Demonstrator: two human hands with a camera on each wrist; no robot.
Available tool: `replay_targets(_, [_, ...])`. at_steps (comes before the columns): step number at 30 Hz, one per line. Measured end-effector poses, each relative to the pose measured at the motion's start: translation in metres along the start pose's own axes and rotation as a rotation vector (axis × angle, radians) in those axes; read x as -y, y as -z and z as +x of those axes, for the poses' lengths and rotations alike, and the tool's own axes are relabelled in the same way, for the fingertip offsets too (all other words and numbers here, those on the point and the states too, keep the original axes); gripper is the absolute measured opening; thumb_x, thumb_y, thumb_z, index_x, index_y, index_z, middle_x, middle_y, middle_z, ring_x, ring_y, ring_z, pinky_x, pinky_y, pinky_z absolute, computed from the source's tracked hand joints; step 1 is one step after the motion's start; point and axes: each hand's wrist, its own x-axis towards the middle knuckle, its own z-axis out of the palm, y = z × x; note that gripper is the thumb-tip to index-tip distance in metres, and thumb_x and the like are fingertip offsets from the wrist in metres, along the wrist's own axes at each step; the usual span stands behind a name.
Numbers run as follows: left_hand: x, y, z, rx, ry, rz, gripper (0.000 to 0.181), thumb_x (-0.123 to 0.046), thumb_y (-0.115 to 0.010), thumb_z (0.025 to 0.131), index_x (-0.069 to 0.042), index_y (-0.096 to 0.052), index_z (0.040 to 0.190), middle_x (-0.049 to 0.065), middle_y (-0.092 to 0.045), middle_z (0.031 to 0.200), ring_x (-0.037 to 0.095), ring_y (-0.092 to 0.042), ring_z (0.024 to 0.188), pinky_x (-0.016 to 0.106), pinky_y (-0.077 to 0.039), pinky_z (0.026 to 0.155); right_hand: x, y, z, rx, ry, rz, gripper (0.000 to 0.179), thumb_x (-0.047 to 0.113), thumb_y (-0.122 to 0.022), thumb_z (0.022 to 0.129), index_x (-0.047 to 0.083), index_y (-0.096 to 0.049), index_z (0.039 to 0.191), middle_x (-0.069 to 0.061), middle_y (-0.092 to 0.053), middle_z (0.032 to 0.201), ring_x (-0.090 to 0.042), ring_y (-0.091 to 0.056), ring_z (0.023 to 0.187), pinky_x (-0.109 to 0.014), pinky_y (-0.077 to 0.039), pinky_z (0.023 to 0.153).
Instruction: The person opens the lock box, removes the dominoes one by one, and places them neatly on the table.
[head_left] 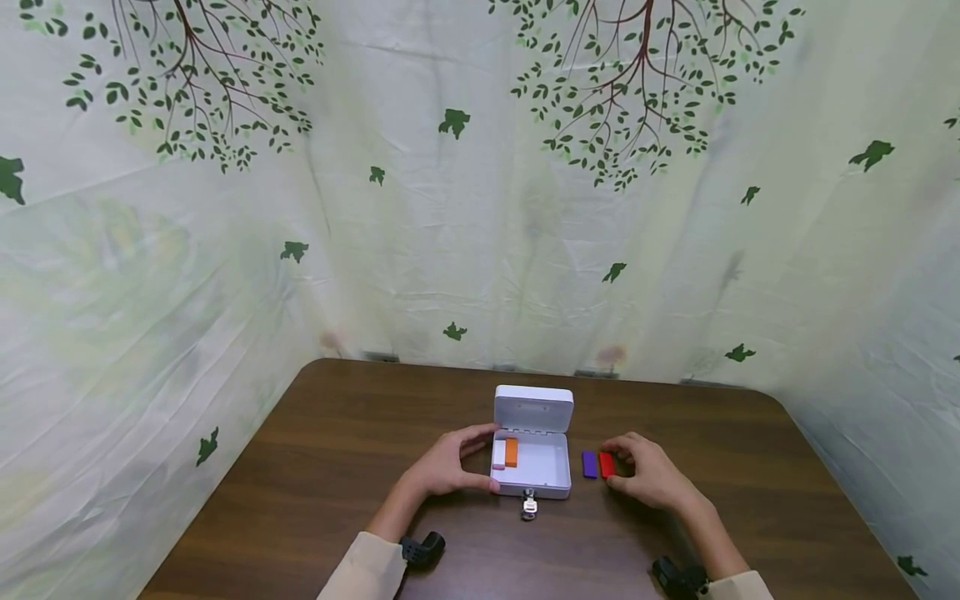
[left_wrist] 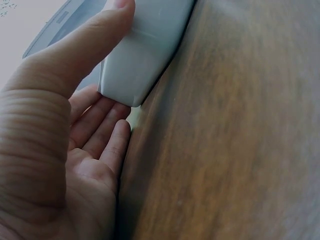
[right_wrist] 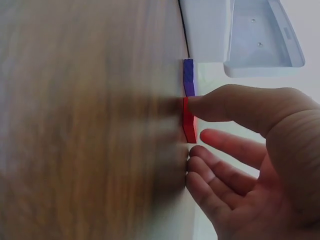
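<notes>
A white lidded box (head_left: 543, 467) lies open on the table, its lid (head_left: 533, 410) tilted back and a metal latch (head_left: 529, 505) hanging in front. My left hand (head_left: 447, 463) holds the box by its left side, thumb at the front corner and fingers toward the back. Inside, along the left wall, lie an orange block (head_left: 512, 452) and a white piece (head_left: 498, 452) with a pink edge. Right of the box, a flat red block (head_left: 607, 465) sits between the thumb and forefinger of my right hand (head_left: 651, 472). Beside it lies a purple block (right_wrist: 188, 77).
The brown wooden table (head_left: 360, 408) has rounded far corners. Behind it and at both sides hangs a pale curtain (head_left: 495, 250) printed with leaves and branches. Black wrist devices are strapped on both arms below light sleeves (head_left: 367, 567).
</notes>
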Motion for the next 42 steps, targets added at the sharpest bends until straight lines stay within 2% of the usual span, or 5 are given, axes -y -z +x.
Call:
replay_targets(10, [-0.001, 0.0, 0.001, 0.001, -0.013, -0.022, 0.089, -0.039, -0.091, 0.078, -0.019, -0.048, 0.153, 0.0, -0.049, 0.157, 0.022, -0.048, 0.146, 0.043, -0.041, 0.119, 0.004, 0.003, 0.0, -0.038, 0.016, 0.031, 0.037, 0.019, -0.079, 0.089, 0.007, -0.07, 0.122, -0.005, -0.068, 0.114, -0.021, -0.065, 0.102, -0.04, -0.058, 0.089])
replay_targets(17, [-0.002, 0.001, 0.002, 0.013, -0.017, -0.018, 0.092, -0.043, -0.091, 0.077, -0.018, -0.047, 0.154, 0.001, -0.049, 0.158, 0.022, -0.048, 0.146, 0.041, -0.042, 0.119, 0.012, 0.005, 0.0, -0.095, -0.007, 0.082, 0.031, 0.016, -0.077, 0.092, 0.007, -0.07, 0.121, -0.007, -0.07, 0.117, -0.026, -0.068, 0.107, -0.049, -0.058, 0.095])
replay_targets(25, [-0.001, 0.001, 0.002, 0.01, -0.013, -0.024, 0.092, -0.042, -0.092, 0.076, -0.018, -0.048, 0.153, 0.0, -0.049, 0.157, 0.021, -0.049, 0.145, 0.041, -0.042, 0.119, 0.022, 0.006, 0.002, -0.132, -0.001, 0.09, 0.03, 0.019, -0.077, 0.093, 0.008, -0.071, 0.12, -0.007, -0.071, 0.117, -0.022, -0.067, 0.105, -0.044, -0.059, 0.093])
replay_targets(35, [-0.002, 0.0, 0.001, 0.003, -0.004, -0.009, 0.093, -0.044, -0.092, 0.075, -0.019, -0.048, 0.153, -0.001, -0.049, 0.158, 0.019, -0.048, 0.146, 0.039, -0.042, 0.119, 0.029, 0.003, 0.006, -0.131, 0.075, 0.106, 0.031, 0.012, -0.078, 0.09, 0.004, -0.071, 0.119, -0.01, -0.072, 0.116, -0.026, -0.068, 0.105, -0.048, -0.059, 0.092])
replay_targets(42, [-0.001, 0.0, 0.001, 0.0, -0.012, -0.004, 0.093, -0.045, -0.091, 0.076, -0.018, -0.048, 0.153, 0.0, -0.05, 0.157, 0.022, -0.049, 0.145, 0.041, -0.042, 0.118, 0.037, -0.002, 0.008, -0.147, 0.123, 0.127, 0.029, 0.018, -0.079, 0.091, 0.007, -0.072, 0.117, -0.006, -0.073, 0.115, -0.024, -0.069, 0.105, -0.046, -0.06, 0.092])
